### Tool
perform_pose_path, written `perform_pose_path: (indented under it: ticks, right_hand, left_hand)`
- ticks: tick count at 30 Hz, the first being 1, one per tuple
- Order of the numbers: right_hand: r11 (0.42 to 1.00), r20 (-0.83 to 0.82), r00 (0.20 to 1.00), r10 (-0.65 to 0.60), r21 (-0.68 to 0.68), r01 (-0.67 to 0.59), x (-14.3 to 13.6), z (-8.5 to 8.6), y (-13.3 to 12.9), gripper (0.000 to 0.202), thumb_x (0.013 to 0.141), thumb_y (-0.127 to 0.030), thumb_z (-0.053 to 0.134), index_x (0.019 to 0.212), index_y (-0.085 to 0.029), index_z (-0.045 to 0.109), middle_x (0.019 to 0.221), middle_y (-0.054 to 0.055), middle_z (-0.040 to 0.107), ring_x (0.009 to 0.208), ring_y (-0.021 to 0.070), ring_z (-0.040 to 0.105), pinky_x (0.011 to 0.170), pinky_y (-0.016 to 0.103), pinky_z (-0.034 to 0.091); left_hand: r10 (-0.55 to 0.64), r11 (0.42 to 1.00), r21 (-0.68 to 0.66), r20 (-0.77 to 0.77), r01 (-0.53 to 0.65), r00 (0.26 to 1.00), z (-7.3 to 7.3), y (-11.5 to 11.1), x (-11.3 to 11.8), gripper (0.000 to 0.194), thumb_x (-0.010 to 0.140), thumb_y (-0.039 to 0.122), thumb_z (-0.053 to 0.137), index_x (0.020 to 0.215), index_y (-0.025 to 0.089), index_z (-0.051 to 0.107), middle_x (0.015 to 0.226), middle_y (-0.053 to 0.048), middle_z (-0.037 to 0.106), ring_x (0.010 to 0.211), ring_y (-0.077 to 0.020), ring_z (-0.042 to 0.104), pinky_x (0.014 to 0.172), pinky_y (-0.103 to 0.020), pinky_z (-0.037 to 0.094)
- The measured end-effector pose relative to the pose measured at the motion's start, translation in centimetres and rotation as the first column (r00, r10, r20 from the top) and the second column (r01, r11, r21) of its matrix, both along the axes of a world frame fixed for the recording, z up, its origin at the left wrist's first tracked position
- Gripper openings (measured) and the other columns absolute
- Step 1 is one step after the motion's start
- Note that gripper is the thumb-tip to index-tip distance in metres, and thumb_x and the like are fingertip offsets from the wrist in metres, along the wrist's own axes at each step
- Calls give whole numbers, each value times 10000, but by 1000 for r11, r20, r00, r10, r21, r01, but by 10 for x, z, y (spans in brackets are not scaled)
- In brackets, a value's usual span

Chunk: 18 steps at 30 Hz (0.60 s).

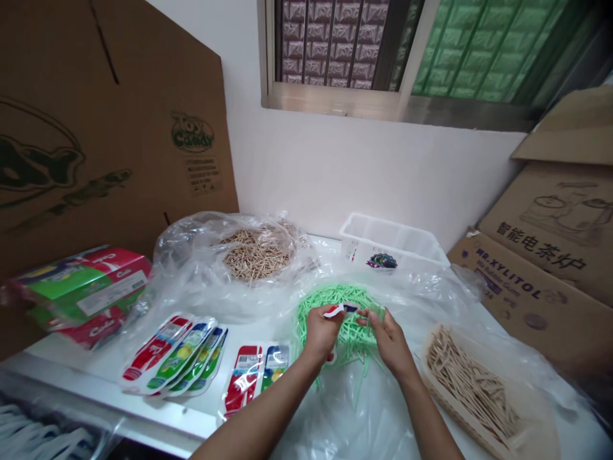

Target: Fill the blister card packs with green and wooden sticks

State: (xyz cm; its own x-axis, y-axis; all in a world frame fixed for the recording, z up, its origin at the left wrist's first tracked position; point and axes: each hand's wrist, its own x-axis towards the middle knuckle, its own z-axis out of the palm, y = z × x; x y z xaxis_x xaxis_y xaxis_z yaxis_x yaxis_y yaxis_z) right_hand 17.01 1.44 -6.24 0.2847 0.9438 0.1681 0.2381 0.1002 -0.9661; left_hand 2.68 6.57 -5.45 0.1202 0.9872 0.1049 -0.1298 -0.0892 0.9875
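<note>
Landmark = loose heap of light-green thin sticks (353, 333) on clear plastic sheeting (354, 409).

L hand (320, 331) over heap's left edge, thumb + fingers pinched on thin red-white-blue printed strip (338, 310). Strip thus sits above heap, approx. its middle; long axis runs crosswise, L to R, free dark-blue end pointing at R hand (390, 335). L hand nearer (has it); R fingertips just beside free end, over heap's right edge. Touching or apart: can't tell. R thumb + fingers half curled; can't tell if shut on anything, poss. a few green sticks.

Left of heap: flat red-and-white printed card (243, 377) w/ blue-and-green printed card (274, 365) alongside; L forearm hides near end of latter.

Hard to see: strip's L end, under fingers; red-white bit below L hand, mostly covered, unclear if same piece. Heap's centre partly behind hands. Print blurred.
</note>
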Motion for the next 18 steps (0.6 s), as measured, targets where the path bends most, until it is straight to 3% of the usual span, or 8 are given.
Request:
perform_pose_path:
  ticks: [3, 10, 14, 18]
  right_hand:
    - [999, -42, 999, -22, 27, 24, 0, -3, 4, 445, 824, -580, 455, 1040, -197, 525, 1132, 116, 628, 897, 248, 655, 826, 403, 483]
    - [996, 75, 994, -84, 13, 84, 5, -3, 7, 388, 848, -572, 398, 977, -220, 496, 1124, 120, 627, 881, 237, 657, 815, 381, 486]
    - [994, 311, 946, -93, -20, 105, 5, 8, 2, 309, 885, -526, 335, 914, -240, 449, 913, 72, 670, 852, 234, 647, 772, 356, 472]
    - [998, 551, 834, 31, -63, 4, 2, 28, -11, 255, 909, -455, 303, 912, -247, 450, 738, 22, 617, 699, 217, 613, 634, 307, 438]
  left_hand:
    - [-6, 999, -45, 34, 7, 999, -4, -1, 0, 236, 626, 354, 680, 557, 143, 598, 474, 41, 478, 455, -84, 407, 472, -200, 311]
    - [-71, 996, -55, 51, 74, 996, -6, -10, -2, 177, 664, 321, 633, 656, 146, 659, 603, 1, 595, 573, -121, 509, 533, -206, 385]
    - [-150, 986, -73, 23, 152, 988, -2, -15, -5, 252, 661, 350, 627, 514, 146, 602, 487, 18, 516, 492, -100, 443, 485, -202, 334]
    - [-125, 989, -81, 36, 127, 992, -3, -15, -11, 247, 624, 350, 683, 515, 147, 592, 479, 27, 500, 475, -84, 424, 479, -197, 331]
